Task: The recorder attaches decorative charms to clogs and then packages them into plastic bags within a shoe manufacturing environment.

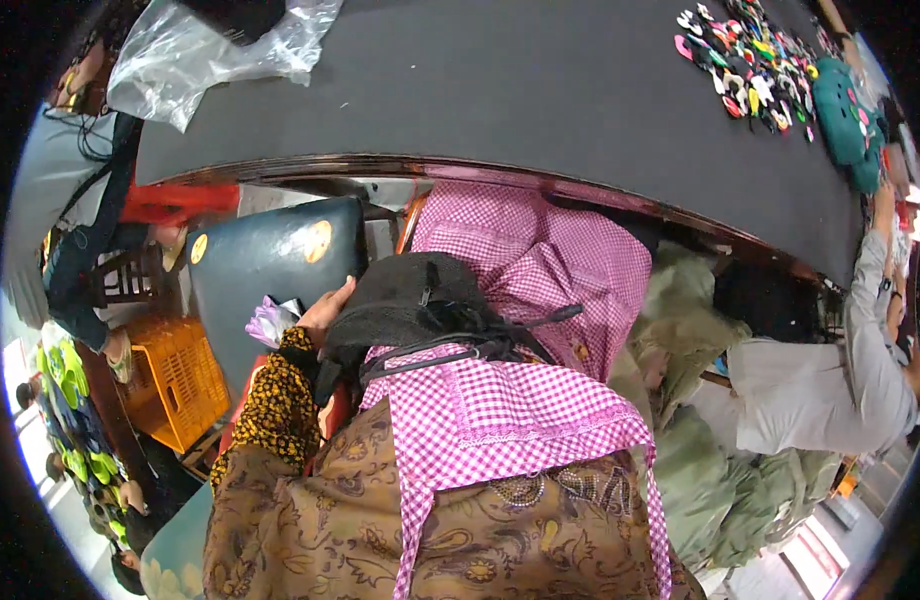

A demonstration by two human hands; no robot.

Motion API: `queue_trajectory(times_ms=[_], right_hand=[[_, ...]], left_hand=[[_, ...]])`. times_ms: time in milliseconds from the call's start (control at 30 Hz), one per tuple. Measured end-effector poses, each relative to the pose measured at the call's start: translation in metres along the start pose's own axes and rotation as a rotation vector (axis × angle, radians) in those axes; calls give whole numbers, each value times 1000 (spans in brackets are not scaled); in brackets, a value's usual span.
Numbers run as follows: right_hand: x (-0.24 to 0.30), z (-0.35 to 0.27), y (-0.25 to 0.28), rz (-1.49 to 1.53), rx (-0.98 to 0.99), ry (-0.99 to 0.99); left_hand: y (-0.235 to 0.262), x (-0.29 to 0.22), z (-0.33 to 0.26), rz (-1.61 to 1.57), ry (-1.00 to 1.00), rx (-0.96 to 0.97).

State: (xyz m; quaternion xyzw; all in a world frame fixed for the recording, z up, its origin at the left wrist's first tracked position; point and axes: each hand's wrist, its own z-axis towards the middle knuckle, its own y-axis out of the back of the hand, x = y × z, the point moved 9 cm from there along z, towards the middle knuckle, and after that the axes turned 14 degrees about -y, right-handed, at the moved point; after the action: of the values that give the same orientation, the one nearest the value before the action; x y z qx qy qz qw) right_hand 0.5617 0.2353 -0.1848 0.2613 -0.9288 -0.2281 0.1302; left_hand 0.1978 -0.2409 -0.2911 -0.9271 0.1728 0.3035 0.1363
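Observation:
A black fabric pouch (410, 295) with a zip and black cables sits in my lap, on a pink-and-white checked apron (565, 405). My left hand (328, 307) lies at the left side of this pouch, its visible fingers stretched out along the edge; part of the hand is hidden by the pouch. A crumpled lilac-and-white thing (270, 320) shows just left of my left wrist. I cannot make out its kind. My right hand does not show.
Ahead stands a dark grey table (500, 90) with a clear plastic bag (230, 70) and a pile of small colourful pieces (750, 70). A blue stool (275, 260) and an orange crate (175, 385) are at left. A co-worker in grey (820, 390) sits at right, beside a green bag (845, 120).

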Motion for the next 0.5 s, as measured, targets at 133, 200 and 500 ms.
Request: queue_trajectory(times_ms=[133,200,500], right_hand=[[-3,-6,-21,40,43,2],[-2,-7,-28,49,76,22],[12,-7,-59,98,194,106]], left_hand=[[-26,-35,-18,269,-137,149],[-28,-39,-30,302,-151,155],[-14,-36,-61,488,-280,336]])
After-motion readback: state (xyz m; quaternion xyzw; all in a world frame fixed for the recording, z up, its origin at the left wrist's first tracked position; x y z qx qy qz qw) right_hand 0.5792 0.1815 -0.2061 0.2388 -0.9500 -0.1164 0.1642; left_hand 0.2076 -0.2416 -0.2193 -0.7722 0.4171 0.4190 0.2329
